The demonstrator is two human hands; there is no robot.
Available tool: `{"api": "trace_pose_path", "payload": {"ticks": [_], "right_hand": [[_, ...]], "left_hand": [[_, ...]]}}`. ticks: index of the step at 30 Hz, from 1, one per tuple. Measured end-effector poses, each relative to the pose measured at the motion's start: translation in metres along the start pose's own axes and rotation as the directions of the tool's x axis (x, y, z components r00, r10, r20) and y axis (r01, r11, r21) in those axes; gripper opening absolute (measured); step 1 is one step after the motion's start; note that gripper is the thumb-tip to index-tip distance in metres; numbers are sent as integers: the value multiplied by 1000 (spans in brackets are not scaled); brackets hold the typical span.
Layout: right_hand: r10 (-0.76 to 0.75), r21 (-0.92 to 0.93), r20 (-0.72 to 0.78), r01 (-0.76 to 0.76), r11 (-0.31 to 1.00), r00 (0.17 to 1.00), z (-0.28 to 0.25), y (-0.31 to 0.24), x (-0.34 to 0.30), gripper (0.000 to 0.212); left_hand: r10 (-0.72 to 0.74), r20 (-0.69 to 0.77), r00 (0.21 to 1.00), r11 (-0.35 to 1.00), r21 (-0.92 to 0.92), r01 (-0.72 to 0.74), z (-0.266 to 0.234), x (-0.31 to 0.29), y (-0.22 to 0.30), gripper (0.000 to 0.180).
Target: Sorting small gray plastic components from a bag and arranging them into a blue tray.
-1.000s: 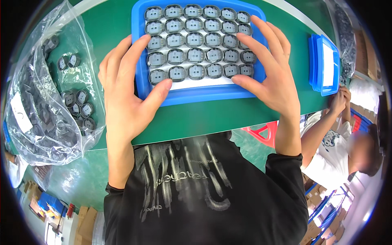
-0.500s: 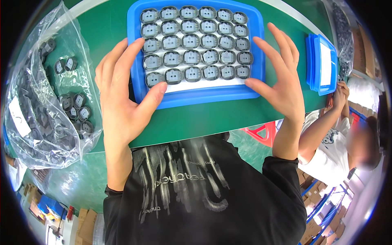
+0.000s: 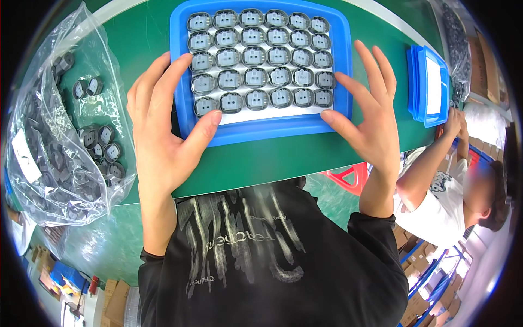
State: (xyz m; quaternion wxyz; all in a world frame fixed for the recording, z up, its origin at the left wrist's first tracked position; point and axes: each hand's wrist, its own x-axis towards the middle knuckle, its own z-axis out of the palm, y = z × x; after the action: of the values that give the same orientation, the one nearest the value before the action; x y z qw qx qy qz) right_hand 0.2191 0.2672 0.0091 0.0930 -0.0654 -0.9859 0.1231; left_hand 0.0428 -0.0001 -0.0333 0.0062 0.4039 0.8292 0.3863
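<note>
The blue tray [image 3: 261, 131] of grey parts lies on the green bench [image 3: 261, 163], long axis crosswise, straight ahead between both hands. The left hand [image 3: 169, 131] and right hand [image 3: 370, 120] flank its near corners, fingers spread, equally near.

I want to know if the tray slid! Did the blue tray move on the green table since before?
Yes. The blue tray has moved away from the person: more green table now shows between it and the near table edge. Both hands are on it.
</note>
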Motion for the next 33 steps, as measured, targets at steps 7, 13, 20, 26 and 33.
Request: {"api": "trace_pose_path", "payload": {"ticks": [7, 13, 20, 26, 33], "right_hand": [[76, 40, -49, -74, 996, 996, 11, -14, -1, 52], [33, 66, -72, -29, 997, 997, 13, -17, -8, 51], [89, 106, -30, -85, 991, 996, 18, -17, -7, 53], [69, 161, -74, -57, 985, 995, 12, -18, -11, 51], [63, 181, -60, -51, 982, 996, 16, -16, -15, 40]], "left_hand": [[-4, 0, 1000, 1000, -2, 4, 0, 0, -1, 70], [-14, 9, 1000, 1000, 2, 14, -2, 0, 0, 69], [-29, 19, 999, 999, 24, 28, -3, -2, 1, 67], [-32, 22, 999, 999, 14, 32, -3, -3, 1, 67], [7, -11, 1000, 1000, -11, -7, -1, -1, -2, 69]]}}
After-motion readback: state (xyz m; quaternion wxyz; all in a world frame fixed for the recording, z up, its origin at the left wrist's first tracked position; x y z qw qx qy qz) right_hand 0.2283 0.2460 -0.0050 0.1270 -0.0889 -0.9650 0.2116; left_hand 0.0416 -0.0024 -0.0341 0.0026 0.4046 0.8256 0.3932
